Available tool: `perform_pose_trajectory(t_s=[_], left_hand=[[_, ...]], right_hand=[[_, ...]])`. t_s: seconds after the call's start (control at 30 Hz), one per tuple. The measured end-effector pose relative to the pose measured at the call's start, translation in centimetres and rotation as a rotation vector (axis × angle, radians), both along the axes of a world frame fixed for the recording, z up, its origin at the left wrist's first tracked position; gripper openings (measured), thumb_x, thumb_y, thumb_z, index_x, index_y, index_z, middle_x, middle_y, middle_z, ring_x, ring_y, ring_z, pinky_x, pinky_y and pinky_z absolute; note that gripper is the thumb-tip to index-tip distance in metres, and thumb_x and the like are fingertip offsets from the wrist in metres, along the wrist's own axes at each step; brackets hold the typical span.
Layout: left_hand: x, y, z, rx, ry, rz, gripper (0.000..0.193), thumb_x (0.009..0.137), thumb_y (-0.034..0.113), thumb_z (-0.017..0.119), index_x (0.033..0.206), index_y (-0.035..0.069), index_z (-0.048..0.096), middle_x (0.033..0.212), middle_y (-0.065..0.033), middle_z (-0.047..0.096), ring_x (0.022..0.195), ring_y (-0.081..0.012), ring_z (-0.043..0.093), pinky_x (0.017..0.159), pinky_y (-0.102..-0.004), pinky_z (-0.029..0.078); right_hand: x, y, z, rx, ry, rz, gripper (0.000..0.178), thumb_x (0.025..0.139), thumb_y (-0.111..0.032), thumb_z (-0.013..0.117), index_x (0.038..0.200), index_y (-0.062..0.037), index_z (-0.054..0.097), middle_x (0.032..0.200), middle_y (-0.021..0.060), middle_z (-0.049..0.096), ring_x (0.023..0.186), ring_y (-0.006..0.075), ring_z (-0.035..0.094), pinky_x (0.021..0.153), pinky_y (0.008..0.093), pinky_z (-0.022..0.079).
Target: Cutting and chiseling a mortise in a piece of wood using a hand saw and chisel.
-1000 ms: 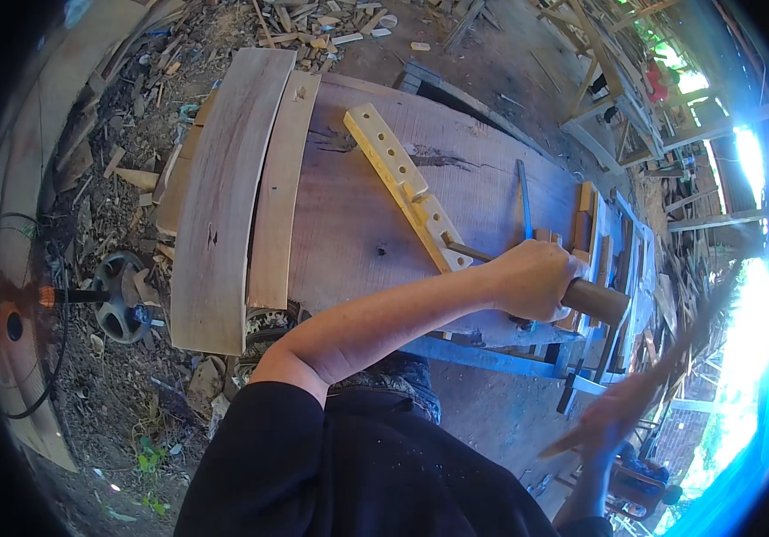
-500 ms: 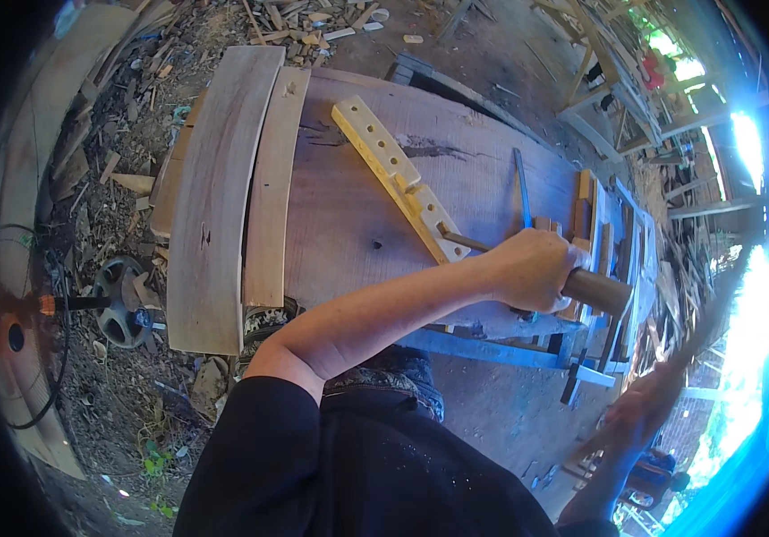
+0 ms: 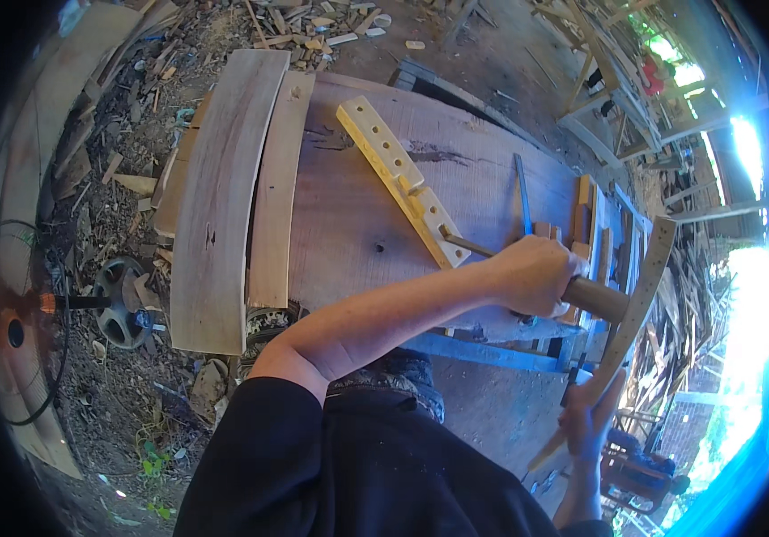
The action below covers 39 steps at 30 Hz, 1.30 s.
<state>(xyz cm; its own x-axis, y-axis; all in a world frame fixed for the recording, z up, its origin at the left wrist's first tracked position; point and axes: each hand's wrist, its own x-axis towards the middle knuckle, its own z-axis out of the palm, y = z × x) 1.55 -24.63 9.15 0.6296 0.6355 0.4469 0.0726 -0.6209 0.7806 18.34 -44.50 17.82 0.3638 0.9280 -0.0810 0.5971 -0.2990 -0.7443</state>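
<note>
My left hand (image 3: pixel 536 276) is closed around the wooden handle of a chisel (image 3: pixel 595 300). The chisel's thin metal shaft slants leftward to the near end of a yellow-edged wooden bar (image 3: pixel 402 183), which has a row of round holes and a notch midway. That bar lies diagonally on a wide wooden slab (image 3: pixel 348 224). My right hand (image 3: pixel 584 416) grips a long flat wooden slat (image 3: pixel 645 291) with small dark marks near its upper end. The slat meets the butt end of the chisel handle.
Two loose boards (image 3: pixel 223 197) lie across the slab's left end. A blue metal bar (image 3: pixel 523 194) and several wood blocks (image 3: pixel 584 210) sit toward its right end. A grey handwheel (image 3: pixel 123 302) stands at left; an orange-red machine (image 3: pixel 639 474) is at lower right. Wood scraps (image 3: pixel 313 36) litter the ground.
My right hand has swung the wooden slat leftward and against the end of the chisel handle. My left hand and the chisel have stayed nearly in place.
</note>
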Motion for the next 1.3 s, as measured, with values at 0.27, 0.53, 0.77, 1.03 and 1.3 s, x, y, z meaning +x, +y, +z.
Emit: perform_pose_trajectory(t_s=[0.27, 0.53, 0.77, 1.03, 1.3], left_hand=[[-0.6, -0.5, 0.4, 0.001, -0.053, 0.004, 0.025, 0.066, 0.015, 0.074, 0.087, 0.006, 0.063, 0.077, -0.0158, 0.066, 0.077, -0.0349, 0.066, 0.072, -0.0439, 0.050], [-0.5, -0.3, 0.2, -0.004, -0.029, -0.007, 0.024, 0.066, 0.015, 0.073, 0.086, 0.006, 0.063, 0.075, -0.0145, 0.066, 0.076, -0.0329, 0.066, 0.072, -0.0430, 0.050], [-0.8, 0.0, 0.3, -0.022, -0.004, -0.018, 0.023, 0.067, 0.015, 0.071, 0.087, 0.007, 0.063, 0.076, -0.0151, 0.066, 0.077, -0.0335, 0.066, 0.073, -0.0431, 0.050], [-0.4, -0.3, -0.6, -0.029, 0.040, -0.006, 0.024, 0.067, 0.016, 0.071, 0.087, 0.007, 0.064, 0.077, -0.0156, 0.066, 0.078, -0.0336, 0.066, 0.073, -0.0432, 0.050], [-0.1, 0.4, -0.2, -0.019, 0.064, -0.056, 0.023, 0.067, 0.016, 0.071, 0.087, 0.007, 0.065, 0.076, -0.0148, 0.066, 0.076, -0.0336, 0.066, 0.072, -0.0428, 0.051]], right_hand=[[1.5, -0.6, -1.2, 0.329, 0.099, 0.098, 0.057, 0.086, -0.032, 0.066, 0.128, -0.0009, 0.043, 0.075, 0.0046, 0.055, 0.055, 0.0081, 0.049, 0.046, 0.0204, 0.040], [2.1, -1.5, 1.0, 0.307, 0.207, 0.084, 0.039, 0.089, -0.027, 0.060, 0.116, -0.0032, 0.046, 0.087, 0.0044, 0.052, 0.063, 0.0143, 0.053, 0.062, 0.0250, 0.044], [4.2, -1.2, 3.1, 0.264, 0.136, 0.058, 0.061, 0.087, -0.017, 0.062, 0.139, 0.0027, 0.035, 0.096, 0.0101, 0.054, 0.072, 0.0139, 0.054, 0.060, 0.0279, 0.046], [1.2, 0.7, 3.6, 0.098, -0.113, -0.222, 0.071, 0.093, -0.021, 0.060, 0.149, -0.0066, 0.020, 0.072, -0.0018, 0.046, 0.053, 0.0055, 0.044, 0.044, 0.0196, 0.038], [1.9, -0.2, 0.9, -0.020, -0.195, -0.099, 0.068, 0.085, -0.016, 0.063, 0.144, -0.0042, 0.030, 0.084, 0.0042, 0.057, 0.059, 0.0138, 0.053, 0.052, 0.0266, 0.047]])
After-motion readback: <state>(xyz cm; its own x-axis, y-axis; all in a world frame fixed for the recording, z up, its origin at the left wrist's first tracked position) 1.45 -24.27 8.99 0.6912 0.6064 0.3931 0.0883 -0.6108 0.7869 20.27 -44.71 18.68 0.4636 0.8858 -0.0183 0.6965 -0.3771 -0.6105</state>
